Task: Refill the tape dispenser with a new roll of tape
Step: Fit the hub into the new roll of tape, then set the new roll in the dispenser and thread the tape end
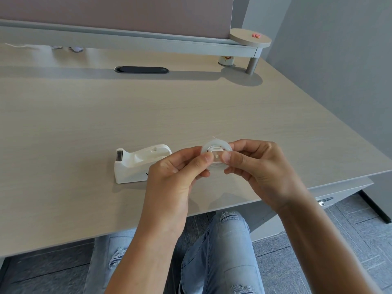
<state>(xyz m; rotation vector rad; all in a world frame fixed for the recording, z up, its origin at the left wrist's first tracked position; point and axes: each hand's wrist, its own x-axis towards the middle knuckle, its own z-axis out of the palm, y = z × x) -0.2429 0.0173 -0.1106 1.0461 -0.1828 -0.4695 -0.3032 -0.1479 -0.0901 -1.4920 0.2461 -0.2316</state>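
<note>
Both hands hold a clear tape roll (216, 154) above the desk (84, 115), just right of the white tape dispenser (135, 164). The left hand (176, 177) pinches the roll's left side, thumb pressed on the white hub. The right hand (258, 168) pinches the right side, thumb on the hub, other fingers curled behind.

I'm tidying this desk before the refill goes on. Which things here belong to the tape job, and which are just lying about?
Part of the job:
- tape roll, held in both the left hand and the right hand
- white tape dispenser, empty on the desk

Just lying about:
- small printed cup under the shelf
- pink bit on the round shelf
</note>
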